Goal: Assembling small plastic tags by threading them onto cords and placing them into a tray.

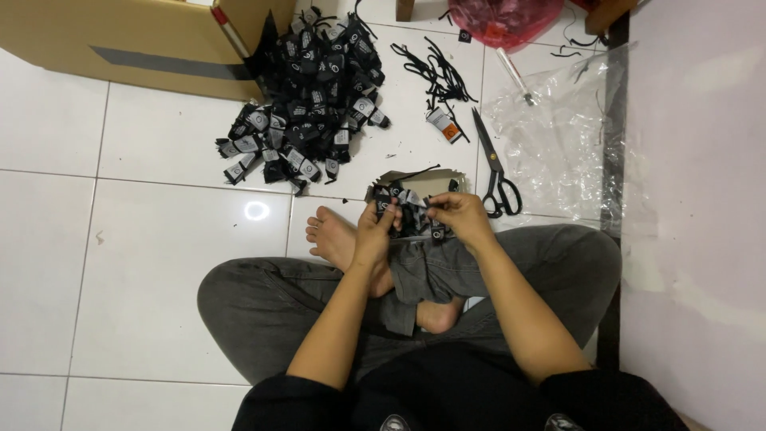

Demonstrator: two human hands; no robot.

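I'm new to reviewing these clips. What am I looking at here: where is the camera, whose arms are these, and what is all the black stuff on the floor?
The one picture comes from a camera worn on a person's head, looking down. The person sits cross-legged on a white tiled floor; both bare arms are theirs. The left hand and the right hand together hold small black tags above a little open box. Ahead lies a big pile of black tags beside a cardboard box. Loose black strings, black scissors, a clear plastic bag and a red bag lie to the right.
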